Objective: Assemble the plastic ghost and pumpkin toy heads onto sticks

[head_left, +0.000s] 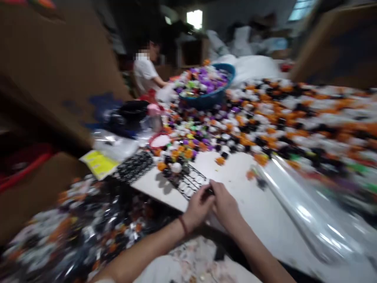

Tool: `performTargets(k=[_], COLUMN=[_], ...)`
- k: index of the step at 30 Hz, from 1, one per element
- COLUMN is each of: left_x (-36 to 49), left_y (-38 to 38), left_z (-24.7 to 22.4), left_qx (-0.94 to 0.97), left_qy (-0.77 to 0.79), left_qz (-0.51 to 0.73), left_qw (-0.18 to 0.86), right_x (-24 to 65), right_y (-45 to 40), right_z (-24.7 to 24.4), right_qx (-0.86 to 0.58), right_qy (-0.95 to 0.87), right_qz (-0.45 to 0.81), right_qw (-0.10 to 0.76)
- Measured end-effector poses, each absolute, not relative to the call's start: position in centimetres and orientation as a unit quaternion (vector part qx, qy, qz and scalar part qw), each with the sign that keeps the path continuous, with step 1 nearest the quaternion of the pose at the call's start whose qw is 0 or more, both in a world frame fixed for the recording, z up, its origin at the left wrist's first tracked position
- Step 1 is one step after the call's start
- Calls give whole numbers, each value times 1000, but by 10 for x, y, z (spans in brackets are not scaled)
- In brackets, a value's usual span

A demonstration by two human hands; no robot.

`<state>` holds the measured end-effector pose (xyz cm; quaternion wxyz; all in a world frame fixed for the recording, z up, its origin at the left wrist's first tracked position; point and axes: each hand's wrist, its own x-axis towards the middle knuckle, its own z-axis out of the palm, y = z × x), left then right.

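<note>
At the table's near edge my left hand (198, 208) and my right hand (225, 204) meet, both with fingers closed. Something small and dark shows between their fingertips, too blurred to name. Just beyond them lies a white sheet with a black grid pattern (191, 182), reaching close to my fingers. Several small coloured pieces, orange, black and white (176, 168), rest at its far left end. A red band circles my left wrist.
Heaps of small coloured pieces (271, 106) cover the table's back and right. A blue basin (207, 100) holds more. Clear plastic bags (306, 212) lie right; black-patterned sheets (135, 167) and a yellow label (98, 164) left. A person in white (145, 74) works beyond. Cardboard boxes flank the table.
</note>
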<state>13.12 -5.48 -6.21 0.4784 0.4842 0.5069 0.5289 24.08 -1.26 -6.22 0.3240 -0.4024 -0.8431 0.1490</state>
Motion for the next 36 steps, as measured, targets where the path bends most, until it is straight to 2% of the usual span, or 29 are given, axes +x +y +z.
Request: performTargets(k=[6, 9, 14, 19, 26, 36], left_x=[127, 126, 122, 118, 120, 125], left_y=[-39, -40, -36, -36, -33, -32], left_z=[-58, -60, -66, -69, -71, -73], left_qx=[341, 242, 160, 154, 180, 174], left_qy=[460, 395, 325, 303, 325, 365], left_qz=[537, 550, 548, 540, 538, 543], left_qw=[620, 694, 754, 770, 757, 736], right_x=[284, 288, 293, 292, 294, 298], right_y=[-27, -30, -32, -27, -25, -26], right_z=[-58, -52, -52, -49, -49, -43], right_qx=[-480, -519, -533, -464, -440, -426], right_qy=[-721, -654, -566, -472, -413, -444], right_qz=[350, 410, 498, 615, 668, 654], right_qw=[356, 366, 384, 429, 436, 439])
